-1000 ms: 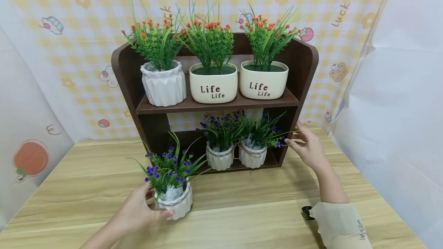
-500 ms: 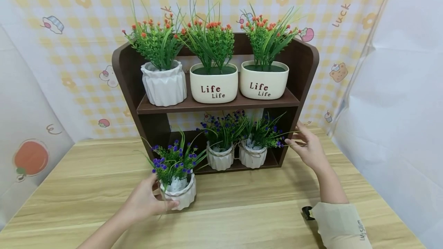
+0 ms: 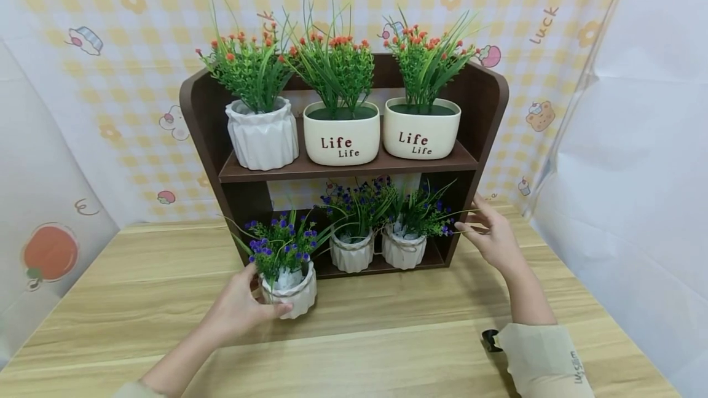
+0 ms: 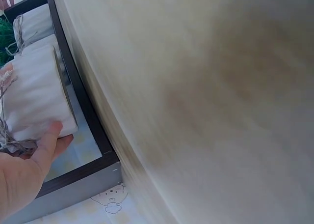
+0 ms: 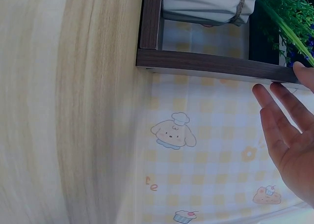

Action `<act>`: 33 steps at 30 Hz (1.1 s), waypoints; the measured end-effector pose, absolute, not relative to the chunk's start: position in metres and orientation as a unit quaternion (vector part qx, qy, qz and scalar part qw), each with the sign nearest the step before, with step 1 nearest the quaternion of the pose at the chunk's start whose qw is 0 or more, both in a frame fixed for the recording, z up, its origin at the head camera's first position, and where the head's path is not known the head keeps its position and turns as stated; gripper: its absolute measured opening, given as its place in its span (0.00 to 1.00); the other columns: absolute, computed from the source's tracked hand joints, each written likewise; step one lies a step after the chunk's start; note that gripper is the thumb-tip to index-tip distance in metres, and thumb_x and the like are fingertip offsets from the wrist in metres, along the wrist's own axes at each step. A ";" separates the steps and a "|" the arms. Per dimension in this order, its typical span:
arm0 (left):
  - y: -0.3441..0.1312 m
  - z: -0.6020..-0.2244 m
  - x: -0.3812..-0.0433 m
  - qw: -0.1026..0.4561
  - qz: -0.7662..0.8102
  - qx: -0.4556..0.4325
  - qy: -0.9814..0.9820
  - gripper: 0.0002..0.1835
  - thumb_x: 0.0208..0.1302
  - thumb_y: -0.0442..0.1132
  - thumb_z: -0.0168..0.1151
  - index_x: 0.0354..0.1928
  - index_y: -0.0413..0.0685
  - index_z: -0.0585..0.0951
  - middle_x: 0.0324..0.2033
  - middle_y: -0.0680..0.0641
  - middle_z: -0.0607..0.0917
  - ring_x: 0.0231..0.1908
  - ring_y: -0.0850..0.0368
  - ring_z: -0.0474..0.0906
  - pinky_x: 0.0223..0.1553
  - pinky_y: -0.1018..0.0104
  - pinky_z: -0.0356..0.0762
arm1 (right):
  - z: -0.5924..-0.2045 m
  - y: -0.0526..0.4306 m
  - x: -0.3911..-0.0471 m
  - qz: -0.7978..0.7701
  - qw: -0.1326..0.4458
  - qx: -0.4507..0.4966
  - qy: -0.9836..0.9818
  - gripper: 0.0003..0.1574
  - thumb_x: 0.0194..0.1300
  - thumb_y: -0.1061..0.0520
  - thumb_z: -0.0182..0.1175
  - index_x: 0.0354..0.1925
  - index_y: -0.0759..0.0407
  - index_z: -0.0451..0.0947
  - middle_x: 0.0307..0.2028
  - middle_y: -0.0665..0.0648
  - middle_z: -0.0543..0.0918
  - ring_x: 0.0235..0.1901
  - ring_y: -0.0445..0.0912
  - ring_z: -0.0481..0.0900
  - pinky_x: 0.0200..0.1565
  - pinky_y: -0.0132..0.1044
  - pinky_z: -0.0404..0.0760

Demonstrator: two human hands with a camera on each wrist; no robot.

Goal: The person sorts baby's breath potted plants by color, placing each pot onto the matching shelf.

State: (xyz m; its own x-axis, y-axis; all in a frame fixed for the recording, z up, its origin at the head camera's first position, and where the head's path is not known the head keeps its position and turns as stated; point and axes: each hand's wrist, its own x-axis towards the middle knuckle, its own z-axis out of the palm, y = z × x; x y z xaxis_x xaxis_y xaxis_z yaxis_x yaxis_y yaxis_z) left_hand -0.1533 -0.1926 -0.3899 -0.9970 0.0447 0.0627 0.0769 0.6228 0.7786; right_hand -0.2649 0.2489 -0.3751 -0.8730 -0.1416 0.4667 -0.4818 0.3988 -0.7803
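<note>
My left hand [image 3: 238,307] grips a white ridged flowerpot [image 3: 294,297] with purple flowers and grass blades, thumb at its front. The pot is slightly tilted, before the lower left of a dark brown two-tier shelf [image 3: 348,171]. The left wrist view shows fingers on the same pot [image 4: 39,94], twine round it. My right hand [image 3: 494,238] is at the shelf's right side panel; in the right wrist view the hand [image 5: 297,130] has fairly straight fingers and its thumb near the panel's edge. Two similar pots, the middle pot [image 3: 353,253] and right pot [image 3: 405,249], stand on the lower tier.
On the upper tier stand a white pleated pot [image 3: 262,137] and two cream oval planters, the middle planter [image 3: 342,140] and right planter [image 3: 422,131], all with orange-red flowers. Beneath is a wood-grain table [image 3: 387,349]. A small black object [image 3: 490,341] lies by the right sleeve.
My left hand has carried the purple-flowered pot forward and slightly right, closer to the shelf's lower left opening. My right hand has stayed at the side panel.
</note>
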 end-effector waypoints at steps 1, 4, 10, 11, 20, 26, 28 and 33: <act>-0.193 -0.390 -0.155 0.022 -0.429 -0.033 -0.902 0.47 0.42 0.49 0.83 0.63 0.37 0.71 0.50 0.38 0.85 0.51 0.44 0.83 0.51 0.55 0.84 | -0.375 0.249 -0.265 0.515 0.166 0.191 -0.819 0.46 0.63 0.75 0.59 0.75 0.63 0.55 0.56 0.57 0.76 0.43 0.21 0.76 0.44 0.16 0.79; -0.192 -0.389 -0.159 0.031 -0.417 -0.030 -0.908 0.46 0.42 0.50 0.83 0.62 0.37 0.72 0.50 0.39 0.85 0.51 0.45 0.82 0.51 0.54 0.83 | -0.376 0.249 -0.266 0.516 0.166 0.194 -0.817 0.46 0.63 0.75 0.59 0.75 0.63 0.55 0.56 0.52 0.77 0.44 0.21 0.76 0.44 0.16 0.79; -0.191 -0.389 -0.168 0.051 -0.407 -0.032 -0.911 0.46 0.43 0.51 0.82 0.62 0.36 0.72 0.50 0.38 0.85 0.53 0.41 0.81 0.56 0.46 0.80 | -0.377 0.249 -0.267 0.515 0.174 0.202 -0.814 0.46 0.63 0.76 0.58 0.75 0.64 0.56 0.51 0.32 0.74 0.43 0.21 0.77 0.44 0.16 0.79; -0.191 -0.389 -0.169 0.052 -0.409 -0.033 -0.910 0.46 0.43 0.50 0.82 0.62 0.36 0.72 0.50 0.38 0.85 0.54 0.40 0.81 0.56 0.45 0.79 | -0.378 0.250 -0.268 0.515 0.175 0.203 -0.814 0.46 0.62 0.76 0.58 0.75 0.64 0.56 0.49 0.27 0.72 0.43 0.21 0.77 0.44 0.16 0.79; -0.190 -0.392 -0.185 0.060 -0.418 -0.025 -0.906 0.44 0.45 0.49 0.82 0.62 0.37 0.71 0.51 0.37 0.85 0.54 0.41 0.81 0.55 0.47 0.80 | -0.378 0.250 -0.267 0.508 0.179 0.203 -0.818 0.46 0.62 0.75 0.60 0.75 0.63 0.57 0.48 0.24 0.72 0.43 0.21 0.77 0.43 0.16 0.79; -0.189 -0.394 -0.195 0.064 -0.403 -0.015 -0.913 0.44 0.45 0.51 0.81 0.61 0.36 0.72 0.52 0.35 0.84 0.55 0.38 0.79 0.57 0.44 0.78 | -0.376 0.248 -0.267 0.506 0.183 0.202 -0.819 0.46 0.62 0.73 0.63 0.75 0.61 0.59 0.47 0.26 0.73 0.43 0.22 0.77 0.43 0.17 0.79; -0.189 -0.394 -0.198 0.061 -0.399 -0.012 -0.915 0.46 0.46 0.52 0.81 0.62 0.36 0.71 0.53 0.34 0.83 0.57 0.36 0.78 0.57 0.42 0.77 | -0.376 0.248 -0.267 0.507 0.181 0.202 -0.818 0.46 0.63 0.73 0.63 0.75 0.61 0.59 0.47 0.27 0.73 0.43 0.22 0.77 0.43 0.17 0.80; -0.187 -0.395 -0.205 0.049 -0.400 -0.001 -0.915 0.48 0.47 0.55 0.79 0.65 0.37 0.69 0.57 0.34 0.81 0.60 0.34 0.76 0.59 0.41 0.76 | -0.375 0.248 -0.266 0.507 0.172 0.196 -0.821 0.46 0.63 0.72 0.62 0.75 0.62 0.58 0.48 0.26 0.72 0.43 0.21 0.77 0.43 0.17 0.80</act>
